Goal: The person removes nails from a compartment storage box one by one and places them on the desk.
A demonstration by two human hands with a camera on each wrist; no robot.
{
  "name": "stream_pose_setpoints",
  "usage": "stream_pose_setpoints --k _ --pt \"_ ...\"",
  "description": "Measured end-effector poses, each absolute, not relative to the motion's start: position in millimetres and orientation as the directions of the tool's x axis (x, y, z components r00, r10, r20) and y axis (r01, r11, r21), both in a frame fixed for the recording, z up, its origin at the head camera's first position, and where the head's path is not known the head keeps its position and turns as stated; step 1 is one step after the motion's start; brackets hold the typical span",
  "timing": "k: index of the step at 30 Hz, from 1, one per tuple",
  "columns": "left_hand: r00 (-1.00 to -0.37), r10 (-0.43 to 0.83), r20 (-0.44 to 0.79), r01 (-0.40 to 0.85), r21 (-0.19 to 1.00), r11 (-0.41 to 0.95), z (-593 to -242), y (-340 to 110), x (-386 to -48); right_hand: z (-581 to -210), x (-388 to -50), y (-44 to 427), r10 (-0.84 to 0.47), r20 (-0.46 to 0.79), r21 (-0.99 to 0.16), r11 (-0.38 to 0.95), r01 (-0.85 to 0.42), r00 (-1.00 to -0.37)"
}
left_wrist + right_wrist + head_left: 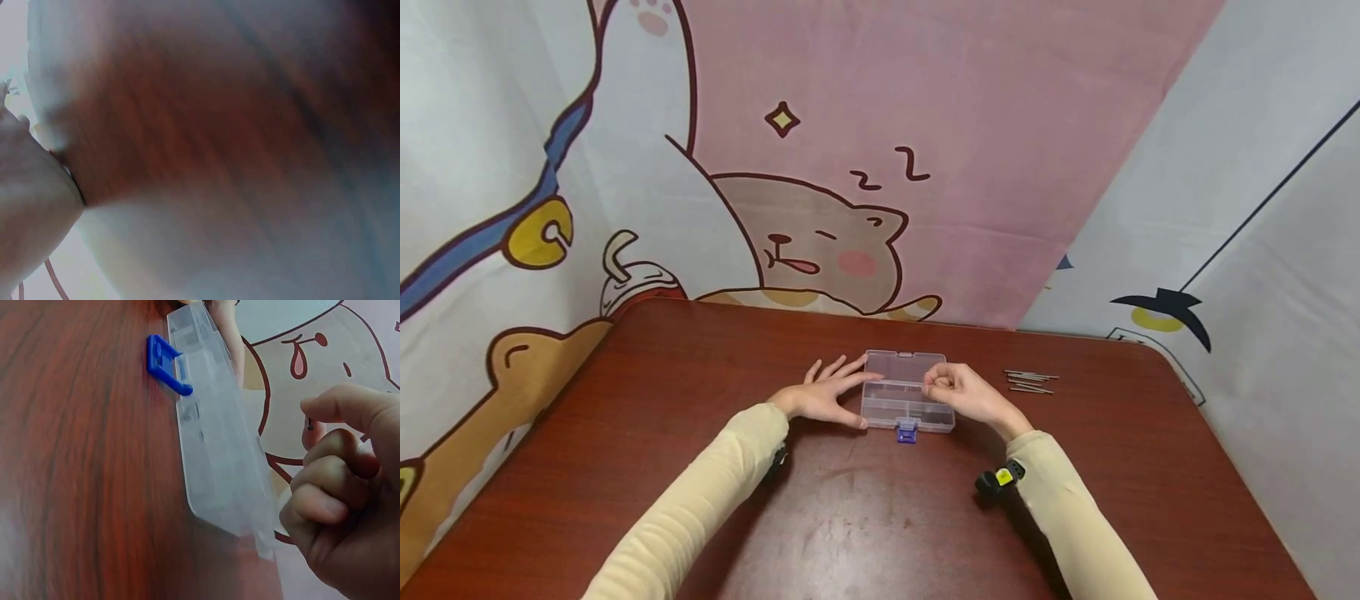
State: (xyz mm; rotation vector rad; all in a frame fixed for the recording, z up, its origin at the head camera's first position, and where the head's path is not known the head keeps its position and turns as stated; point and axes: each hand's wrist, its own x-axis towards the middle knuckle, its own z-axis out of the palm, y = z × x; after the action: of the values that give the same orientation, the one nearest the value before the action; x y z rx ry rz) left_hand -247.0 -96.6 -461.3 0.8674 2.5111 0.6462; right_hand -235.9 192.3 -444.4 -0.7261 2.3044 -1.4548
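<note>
A clear plastic compartment box (886, 412) stands open on the table, its blue latch (907, 433) facing front. My left hand (823, 400) lies along the box's left side, fingers spread, thumb near its front corner. Over the box's right part, my right hand (962, 390) pinches a small metal nail between thumb and forefinger. Only a dark end of that nail (310, 424) shows in the right wrist view; the rest is hidden by the fingers. Something thin and dark lies in the front right compartment, too small to tell.
Several loose metal nails (1030, 381) lie on the brown table (842, 517), right of the box. A printed cloth (1000, 167) hangs behind the table's back edge. The left wrist view is blurred, mostly table and part of a hand.
</note>
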Motion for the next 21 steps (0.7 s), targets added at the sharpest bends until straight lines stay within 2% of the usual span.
stream_pose_setpoints --k 15,21 --pt "-0.712 0.669 -0.215 0.467 0.566 0.679 -461.2 -98.5 -246.8 -449.8 -233.3 245.6 -0.531 -0.040 -0.827 0.493 -0.270 -0.846" --pt "-0.715 0.665 -0.214 0.467 0.561 0.683 -460.2 -98.7 -246.5 -453.4 -230.9 264.9 -0.528 -0.058 -0.822 0.507 -0.259 -0.847"
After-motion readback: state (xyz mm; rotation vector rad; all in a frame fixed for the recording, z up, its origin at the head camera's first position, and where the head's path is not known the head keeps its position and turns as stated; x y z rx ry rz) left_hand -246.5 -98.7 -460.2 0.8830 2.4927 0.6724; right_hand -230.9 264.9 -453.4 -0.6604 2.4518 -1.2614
